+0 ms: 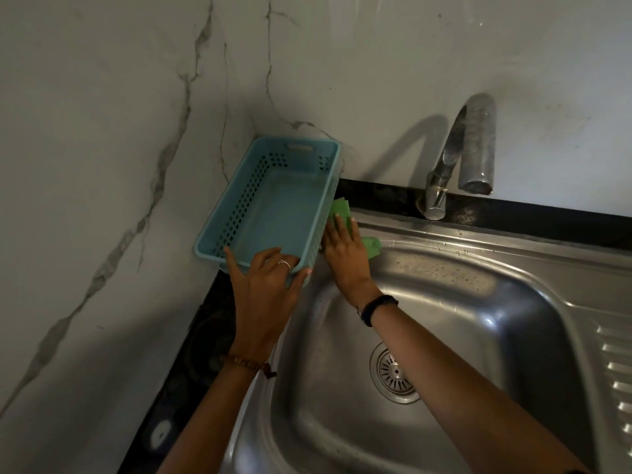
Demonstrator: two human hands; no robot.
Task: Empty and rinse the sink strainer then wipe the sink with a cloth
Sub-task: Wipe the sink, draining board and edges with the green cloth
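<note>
A steel sink (444, 302) fills the lower right, with its round strainer (395, 376) seated in the drain. My right hand (345, 251) lies flat with straight fingers on a green cloth (342, 210) at the sink's back left rim corner. Part of the cloth (374, 246) shows to the right of the hand. My left hand (263, 285) grips the near end of a light blue plastic basket (273, 206), which is tilted up in the wall corner beside the sink.
A chrome tap (472, 148) rises from the black counter strip (513, 213) behind the sink. Marble-patterned wall (102, 165) closes in at left and back. The sink's ribbed drainboard (615, 371) lies at the right edge. Dark countertop (191, 354) runs along the left.
</note>
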